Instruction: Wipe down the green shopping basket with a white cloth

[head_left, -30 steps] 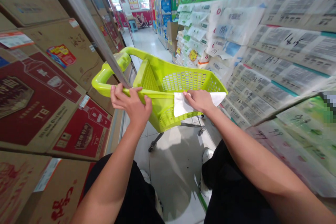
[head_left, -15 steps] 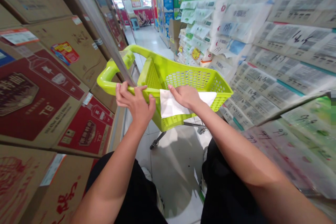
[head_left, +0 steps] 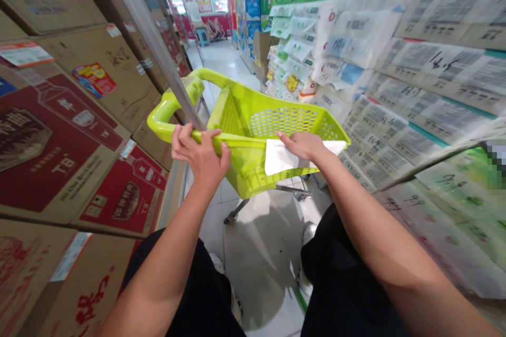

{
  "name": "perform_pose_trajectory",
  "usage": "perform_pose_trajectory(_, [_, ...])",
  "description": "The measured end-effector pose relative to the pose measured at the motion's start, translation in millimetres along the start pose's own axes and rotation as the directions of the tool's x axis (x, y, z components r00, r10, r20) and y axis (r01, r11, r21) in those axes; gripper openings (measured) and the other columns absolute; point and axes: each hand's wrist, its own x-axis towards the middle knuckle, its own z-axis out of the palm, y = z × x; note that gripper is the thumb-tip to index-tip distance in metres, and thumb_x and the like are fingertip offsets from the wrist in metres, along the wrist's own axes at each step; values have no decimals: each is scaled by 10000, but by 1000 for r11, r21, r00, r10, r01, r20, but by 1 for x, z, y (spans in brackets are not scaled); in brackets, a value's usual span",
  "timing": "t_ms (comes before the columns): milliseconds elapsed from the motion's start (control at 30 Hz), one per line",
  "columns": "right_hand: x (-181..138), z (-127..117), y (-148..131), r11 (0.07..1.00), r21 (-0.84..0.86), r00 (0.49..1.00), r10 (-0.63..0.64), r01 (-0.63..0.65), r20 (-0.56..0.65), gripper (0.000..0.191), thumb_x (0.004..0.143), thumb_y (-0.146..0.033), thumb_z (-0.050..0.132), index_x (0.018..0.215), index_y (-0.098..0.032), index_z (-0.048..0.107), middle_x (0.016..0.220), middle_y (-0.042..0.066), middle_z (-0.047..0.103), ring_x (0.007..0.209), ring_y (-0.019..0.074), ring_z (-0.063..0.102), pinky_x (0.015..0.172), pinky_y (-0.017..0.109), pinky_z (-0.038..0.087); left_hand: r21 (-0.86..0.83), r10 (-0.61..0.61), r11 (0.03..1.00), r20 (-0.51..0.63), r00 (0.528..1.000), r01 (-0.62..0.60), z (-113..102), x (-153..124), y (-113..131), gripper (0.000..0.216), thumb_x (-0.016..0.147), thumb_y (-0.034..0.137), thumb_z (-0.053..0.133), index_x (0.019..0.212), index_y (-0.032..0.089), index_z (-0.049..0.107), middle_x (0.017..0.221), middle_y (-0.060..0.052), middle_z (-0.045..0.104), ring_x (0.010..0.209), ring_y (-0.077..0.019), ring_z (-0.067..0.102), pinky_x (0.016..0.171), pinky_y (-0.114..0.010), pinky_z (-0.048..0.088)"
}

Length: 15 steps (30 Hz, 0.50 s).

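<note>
A yellow-green shopping cart [head_left: 253, 163] stands sideways in the aisle before me, its basket holding nothing that I can see. My left hand [head_left: 201, 150] grips the cart's near rim, close to the handle end, with the fingers curled over the edge. A white cloth [head_left: 276, 158] hangs over the same rim farther right. My right hand [head_left: 304, 145] presses this cloth against the rim, thumb on the inner side; its other fingers are partly hidden. A metal post [head_left: 158, 37] slants in front of the cart's handle.
Stacked cardboard boxes [head_left: 59, 131] rise on the left. Packs of tissue [head_left: 411, 100] with handwritten prices fill the right side. Farther down the aisle are a carton [head_left: 263, 50], a blue stool [head_left: 203, 37] and a person [head_left: 193, 10]. Tiled floor [head_left: 261, 268] lies below the cart.
My right hand has slid to the right along the cart's rim, taking the white cloth with it. My left hand stays on the rim near the handle.
</note>
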Motion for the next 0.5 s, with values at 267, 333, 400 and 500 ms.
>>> perform_pose_trajectory(267, [-17,4,18,998,-35,994,-47,43,-101,915,980,-805,84,1239,-254,768,1167,156,780,1116,375,718,840,425,507,-32,4,999,-82,997,-7,14,-9,11,410,893,399,537,1213,173,658,1623,-185,274,1577,-425,97,1247,-615,102])
perform_pose_trajectory(333, [-23,5,11,993,-7,982,-118,119,-145,850,997,-787,110,1426,-295,655,1324,116,734,1214,353,681,911,426,506,-26,-12,1000,-121,993,9,19,-12,16,412,879,402,529,1197,168,645,1638,-197,259,1587,-418,83,1247,-624,112])
perform_pose_trajectory(400, [-27,7,-1,977,20,959,-203,210,-196,835,1011,-770,128,1565,-274,509,1492,97,628,1343,327,605,1019,423,479,-36,-21,999,-152,988,16,21,-13,20,418,881,427,505,1175,161,637,1647,-219,253,1595,-411,71,1246,-641,110])
perform_pose_trajectory(500, [-31,9,-27,939,41,911,-318,340,-263,864,1018,-762,152,1651,-209,354,1620,105,488,1478,300,474,1163,422,395,-76,-5,997,-156,988,-7,23,-14,23,527,937,528,407,1167,120,648,1657,-226,243,1596,-429,64,1239,-646,101])
